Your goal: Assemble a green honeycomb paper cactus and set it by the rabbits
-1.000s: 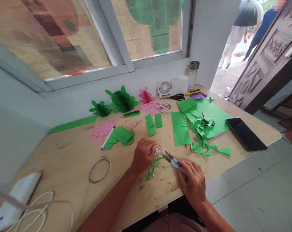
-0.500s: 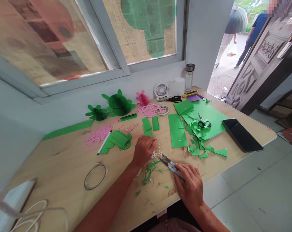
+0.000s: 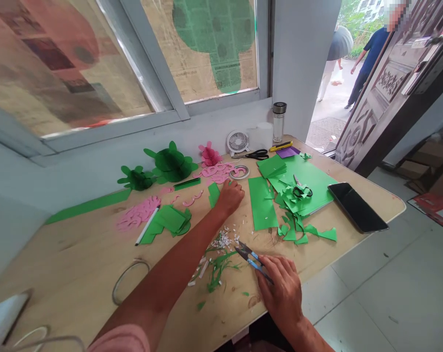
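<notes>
My right hand (image 3: 283,283) grips a pair of thread snips (image 3: 254,261) with bluish handles, blades apart and pointing to the upper left. Under their tips lie a heap of tiny white paper scraps (image 3: 224,239) and thin green paper trimmings (image 3: 219,269). My left hand (image 3: 231,198) is stretched across the table, its fingers curled down beside a small green paper piece (image 3: 214,194). A bit of green shows at its fingertips, but what they hold is hidden. Right of it lies a larger green paper strip (image 3: 261,203).
Pink curved cutouts (image 3: 139,212), a white pen (image 3: 147,226) and tape rolls (image 3: 239,172) surround the work. Green sheets (image 3: 309,178), small scissors (image 3: 302,191) and a phone (image 3: 358,208) lie right. A fan (image 3: 238,142) and bottle (image 3: 279,122) stand behind. Two people are outside the door.
My left hand has moved away from the white scraps, up to the green paper pieces, covering one of them. My right hand keeps the snips in nearly the same place. The view has shifted slightly.
</notes>
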The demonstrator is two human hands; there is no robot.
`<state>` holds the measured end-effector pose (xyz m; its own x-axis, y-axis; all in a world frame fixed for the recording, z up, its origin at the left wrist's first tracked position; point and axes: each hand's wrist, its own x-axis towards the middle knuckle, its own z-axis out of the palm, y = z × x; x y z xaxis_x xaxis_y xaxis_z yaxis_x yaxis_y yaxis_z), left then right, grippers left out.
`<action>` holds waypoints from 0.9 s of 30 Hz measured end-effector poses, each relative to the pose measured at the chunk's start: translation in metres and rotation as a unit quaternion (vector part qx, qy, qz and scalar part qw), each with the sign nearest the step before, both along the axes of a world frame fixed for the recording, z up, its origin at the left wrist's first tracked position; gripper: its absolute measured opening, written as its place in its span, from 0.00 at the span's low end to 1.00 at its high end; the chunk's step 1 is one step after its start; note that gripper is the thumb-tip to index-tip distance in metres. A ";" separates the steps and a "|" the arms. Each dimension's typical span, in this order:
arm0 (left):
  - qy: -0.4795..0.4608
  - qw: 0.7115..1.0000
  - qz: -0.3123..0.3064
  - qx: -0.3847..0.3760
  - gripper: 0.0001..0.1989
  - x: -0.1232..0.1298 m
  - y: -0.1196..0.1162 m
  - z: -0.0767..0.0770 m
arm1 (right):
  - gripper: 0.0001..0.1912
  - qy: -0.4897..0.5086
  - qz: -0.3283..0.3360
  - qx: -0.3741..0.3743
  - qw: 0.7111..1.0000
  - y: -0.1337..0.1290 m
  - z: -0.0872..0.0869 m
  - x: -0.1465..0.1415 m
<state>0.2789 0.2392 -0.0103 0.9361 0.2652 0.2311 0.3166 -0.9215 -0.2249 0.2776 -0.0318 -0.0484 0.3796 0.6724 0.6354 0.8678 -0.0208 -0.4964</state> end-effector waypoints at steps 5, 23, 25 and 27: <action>0.004 1.000 -0.013 0.006 0.13 0.006 -0.003 0.002 | 0.11 0.010 -0.001 0.002 1.000 0.000 0.000 0.000; -0.007 0.988 -0.026 -0.153 0.04 -0.035 -0.071 0.014 | 0.11 0.234 -0.096 0.027 0.967 -0.022 0.002 0.032; 0.002 0.990 -0.037 -0.134 0.05 -0.018 -0.079 0.010 | 0.12 0.278 -0.121 0.025 0.952 -0.023 0.002 0.033; 0.010 0.993 -0.043 -0.111 0.04 -0.007 -0.085 0.007 | 0.13 0.316 -0.137 0.026 0.938 -0.023 0.003 0.033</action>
<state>0.2722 0.1538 -0.0032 0.9615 0.2259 0.1568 0.2316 -0.9726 -0.0192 0.3110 -0.0551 -0.0459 0.8462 0.4689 0.2533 0.3646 -0.1627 -0.9168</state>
